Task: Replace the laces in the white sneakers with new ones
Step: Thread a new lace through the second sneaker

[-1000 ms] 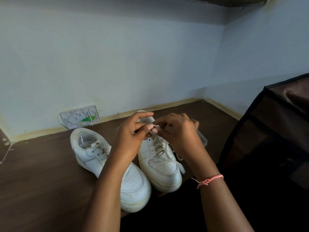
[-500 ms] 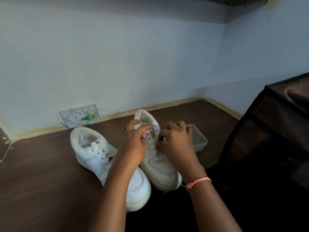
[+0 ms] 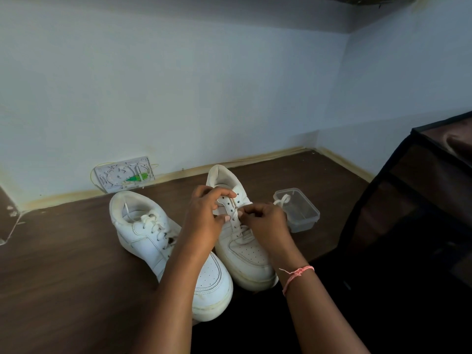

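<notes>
Currently:
Left hand (image 3: 204, 215): right sneaker (image 3: 242, 241) is being gripped at the eyelets.
Right hand (image 3: 265, 223): lace (image 3: 238, 221) is being pinched; ought to be fed flat.

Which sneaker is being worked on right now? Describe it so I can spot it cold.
Start at the corner where the two pale walls meet the brown floor. Two white sneakers stand side by side; take the right sneaker, next to the clear plastic tub. Unlike the laced left sneaker, its upper eyelets are bare, and the left hand and right hand are on it.
</notes>
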The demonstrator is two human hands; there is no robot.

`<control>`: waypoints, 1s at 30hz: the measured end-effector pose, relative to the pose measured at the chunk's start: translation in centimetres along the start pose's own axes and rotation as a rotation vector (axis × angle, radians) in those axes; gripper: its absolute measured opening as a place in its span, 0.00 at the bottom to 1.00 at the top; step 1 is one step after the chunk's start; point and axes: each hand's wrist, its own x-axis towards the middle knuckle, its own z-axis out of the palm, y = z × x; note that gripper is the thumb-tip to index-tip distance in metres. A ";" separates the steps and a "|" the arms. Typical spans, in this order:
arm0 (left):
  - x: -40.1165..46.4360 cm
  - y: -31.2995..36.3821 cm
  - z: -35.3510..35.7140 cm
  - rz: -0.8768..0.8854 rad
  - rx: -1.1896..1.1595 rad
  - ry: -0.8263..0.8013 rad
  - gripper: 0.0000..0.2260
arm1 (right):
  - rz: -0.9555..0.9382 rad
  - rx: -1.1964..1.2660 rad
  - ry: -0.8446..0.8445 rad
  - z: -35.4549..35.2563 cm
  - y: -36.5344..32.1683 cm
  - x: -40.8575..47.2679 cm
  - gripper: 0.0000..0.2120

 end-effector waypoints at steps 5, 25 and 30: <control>0.0 0.1 0.1 0.012 -0.007 -0.006 0.22 | 0.083 0.149 -0.058 -0.2 -0.3 -0.1 0.02; 0.1 -0.1 0.3 0.034 -0.020 0.004 0.21 | 0.135 0.358 -0.102 -0.3 -0.9 0.3 0.09; 0.1 -0.2 0.6 0.055 0.015 0.016 0.21 | 0.031 -0.273 0.124 0.8 -0.6 0.3 0.02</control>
